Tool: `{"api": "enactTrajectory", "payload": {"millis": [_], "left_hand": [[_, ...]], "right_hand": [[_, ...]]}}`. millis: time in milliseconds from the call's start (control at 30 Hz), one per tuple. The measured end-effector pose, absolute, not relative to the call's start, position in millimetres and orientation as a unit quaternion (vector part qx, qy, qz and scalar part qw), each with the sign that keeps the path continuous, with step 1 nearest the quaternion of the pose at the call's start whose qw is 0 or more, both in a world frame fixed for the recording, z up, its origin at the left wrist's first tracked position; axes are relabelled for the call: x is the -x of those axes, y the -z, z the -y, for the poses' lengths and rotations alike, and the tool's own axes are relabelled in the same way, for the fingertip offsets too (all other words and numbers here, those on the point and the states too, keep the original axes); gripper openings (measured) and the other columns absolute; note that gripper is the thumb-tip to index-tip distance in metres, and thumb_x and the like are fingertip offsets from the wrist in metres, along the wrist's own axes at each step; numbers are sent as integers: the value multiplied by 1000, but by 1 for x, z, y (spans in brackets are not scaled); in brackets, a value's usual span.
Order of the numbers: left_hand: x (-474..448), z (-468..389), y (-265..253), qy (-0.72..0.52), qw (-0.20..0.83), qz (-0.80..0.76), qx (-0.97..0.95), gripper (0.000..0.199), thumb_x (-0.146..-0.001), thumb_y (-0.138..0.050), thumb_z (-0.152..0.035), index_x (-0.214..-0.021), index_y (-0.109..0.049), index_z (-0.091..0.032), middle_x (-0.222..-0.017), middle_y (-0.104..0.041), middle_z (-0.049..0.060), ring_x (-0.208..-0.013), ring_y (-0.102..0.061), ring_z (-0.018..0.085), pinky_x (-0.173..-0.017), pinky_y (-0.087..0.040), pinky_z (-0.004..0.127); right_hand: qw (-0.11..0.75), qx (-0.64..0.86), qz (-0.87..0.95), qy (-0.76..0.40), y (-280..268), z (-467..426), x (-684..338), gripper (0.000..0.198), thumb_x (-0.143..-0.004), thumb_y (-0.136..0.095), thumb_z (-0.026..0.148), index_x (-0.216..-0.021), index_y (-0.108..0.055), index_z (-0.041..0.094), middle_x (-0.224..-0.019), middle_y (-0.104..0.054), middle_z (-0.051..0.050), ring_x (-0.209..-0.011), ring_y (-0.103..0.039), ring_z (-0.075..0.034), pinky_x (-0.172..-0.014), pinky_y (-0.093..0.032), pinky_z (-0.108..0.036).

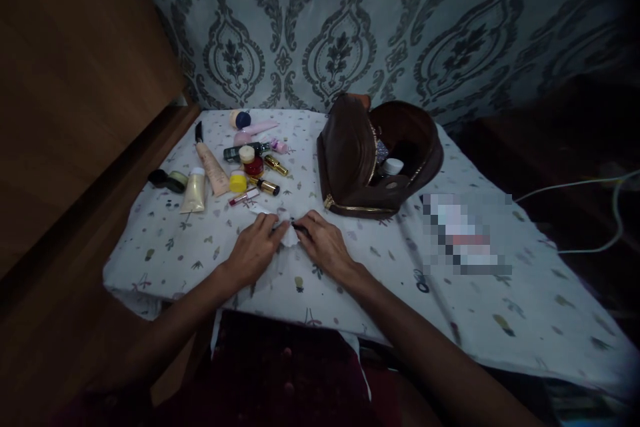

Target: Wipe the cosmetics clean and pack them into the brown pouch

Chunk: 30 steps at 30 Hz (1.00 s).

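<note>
Where one cloth-covered bench [345,287] spreads out, one brown bag [346,157] stands open toward the back, with one left hand [254,247] and one right hand [327,247] close together nearer the front. Beyond them, leftward, are one peach tube [213,168], one cream tube [194,193] and two gold-trimmed sticks [277,165]; between the hands, the left clamps one crumpled white sheet [290,236], the right one small dark item [301,229] at its edge.

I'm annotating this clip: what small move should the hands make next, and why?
Probably a gentle wipe of the small dark item with the white tissue or cloth: the left hand pinches the white piece, while the right hand holds the dark item close to it.
</note>
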<state>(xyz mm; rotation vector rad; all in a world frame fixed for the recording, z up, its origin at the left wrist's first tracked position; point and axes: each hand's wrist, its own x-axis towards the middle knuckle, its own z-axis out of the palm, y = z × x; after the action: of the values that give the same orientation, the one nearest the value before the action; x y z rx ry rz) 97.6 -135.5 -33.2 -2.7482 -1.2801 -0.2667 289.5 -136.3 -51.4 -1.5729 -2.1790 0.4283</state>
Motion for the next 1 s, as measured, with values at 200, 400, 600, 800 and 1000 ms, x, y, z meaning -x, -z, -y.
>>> {"api": "enactTrajectory", "payload": {"millis": [200, 400, 600, 800, 1000], "left_hand": [[-73, 121, 30, 70, 63, 510, 855, 41, -93, -43, -8, -129, -56, -21, -118, -56, 12, -111, -53, 28, -78, -55, 35], [-66, 115, 32, 105, 44, 524, 844, 36, -94, -43, -9, -123, -61, -20, -118, -56, 13, -111, -53, 27, -81, -54, 36], [-83, 127, 28, 112, 23, 477, 872, 41, -93, -41, -8, -129, -56, -21, -115, -56, 10, -109, -53, 26, -81, -54, 35], [-99, 136, 29, 83, 6, 427, 901, 48, -91, -41, -4, -134, -51, -24, -115, -55, 10, -109, -53, 25, -76, -56, 33], [-80, 117, 32, 94, 4, 478, 874, 47, -92, -41, -8, -135, -52, -23, -118, -54, 11, -111, -52, 26, -78, -55, 35]], "right_hand": [[233, 556, 780, -166, 50, 138, -289, 18, -95, -53, 25, -104, -67, 18, -99, -62, -7, -83, -60, -18, -73, -46, -29], [268, 550, 772, -170, 54, 139, -289, 25, -91, -60, 23, -115, -63, 21, -103, -61, -5, -84, -60, -18, -73, -47, -29], [308, 524, 775, -170, 59, 138, -291, 16, -90, -57, 17, -104, -65, 21, -96, -64, -5, -84, -61, -19, -76, -47, -30], [308, 532, 767, -186, 57, 138, -291, 19, -88, -54, 14, -102, -65, 18, -94, -62, -6, -81, -60, -20, -74, -48, -31], [297, 546, 762, -183, 55, 138, -290, 17, -93, -51, 21, -98, -67, 17, -96, -58, -8, -84, -60, -20, -76, -48, -32]]}}
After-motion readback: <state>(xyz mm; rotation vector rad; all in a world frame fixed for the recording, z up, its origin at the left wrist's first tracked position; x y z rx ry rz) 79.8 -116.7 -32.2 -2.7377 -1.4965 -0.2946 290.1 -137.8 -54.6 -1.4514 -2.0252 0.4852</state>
